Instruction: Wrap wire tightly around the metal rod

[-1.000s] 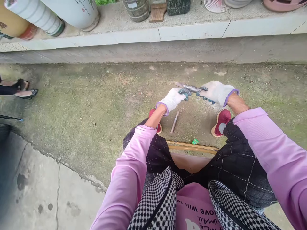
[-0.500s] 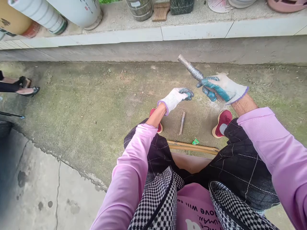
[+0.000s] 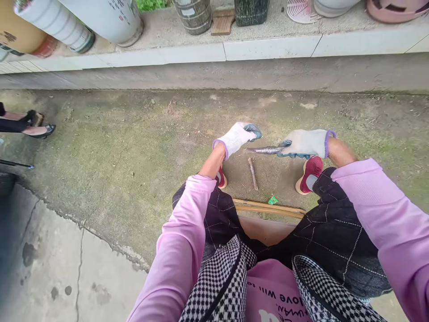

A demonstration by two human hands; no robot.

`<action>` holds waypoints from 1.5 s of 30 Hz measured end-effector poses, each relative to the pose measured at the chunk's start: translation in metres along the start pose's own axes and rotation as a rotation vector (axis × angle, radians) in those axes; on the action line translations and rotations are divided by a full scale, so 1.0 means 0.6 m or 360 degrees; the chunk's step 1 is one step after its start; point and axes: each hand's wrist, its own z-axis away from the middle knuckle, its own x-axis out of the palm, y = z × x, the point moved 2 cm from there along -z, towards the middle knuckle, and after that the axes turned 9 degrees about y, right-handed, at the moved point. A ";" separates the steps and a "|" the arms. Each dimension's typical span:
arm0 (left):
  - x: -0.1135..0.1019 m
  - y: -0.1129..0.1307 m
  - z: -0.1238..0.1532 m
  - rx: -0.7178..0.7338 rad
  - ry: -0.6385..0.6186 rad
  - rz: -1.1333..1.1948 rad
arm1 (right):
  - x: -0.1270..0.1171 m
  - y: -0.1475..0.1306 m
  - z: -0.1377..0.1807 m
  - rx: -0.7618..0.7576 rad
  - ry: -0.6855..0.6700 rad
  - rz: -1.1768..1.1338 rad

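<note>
My right hand [image 3: 303, 144], in a white glove with a blue-green coated palm, is closed around one end of a short stick wound with silvery wire [image 3: 264, 150]. The stick lies almost level and its bare tip points left. My left hand [image 3: 239, 136], gloved alike, is pinched shut just above and left of that tip. Anything thin between its fingertips is too small to make out. Below, on the ground between my red shoes, lies another short stick [image 3: 253, 173], with a greyish band around its middle.
A small green wrapper [image 3: 272, 200] lies near the wooden edge of my seat [image 3: 268, 207]. Ahead runs a low tiled ledge [image 3: 268, 48] bearing several pots and a wooden block [image 3: 223, 22]. At far left are another person's feet in black shoes [image 3: 42, 130].
My right hand has swung the wire-wound stick from a raised slant down to nearly level, its wrist turning over. My left hand has shifted slightly left.
</note>
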 end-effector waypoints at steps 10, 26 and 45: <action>0.027 0.036 0.015 -0.0123 -0.0050 0.0285 | -0.029 -0.021 0.003 0.0082 0.0549 -0.0920; 0.043 0.066 -0.036 -0.0329 0.0361 0.0958 | -0.036 -0.016 -0.003 -0.0208 0.0933 -0.0953; 0.038 0.061 -0.026 -0.0348 0.0149 0.0908 | -0.058 -0.011 -0.053 -0.0098 0.1287 -0.0390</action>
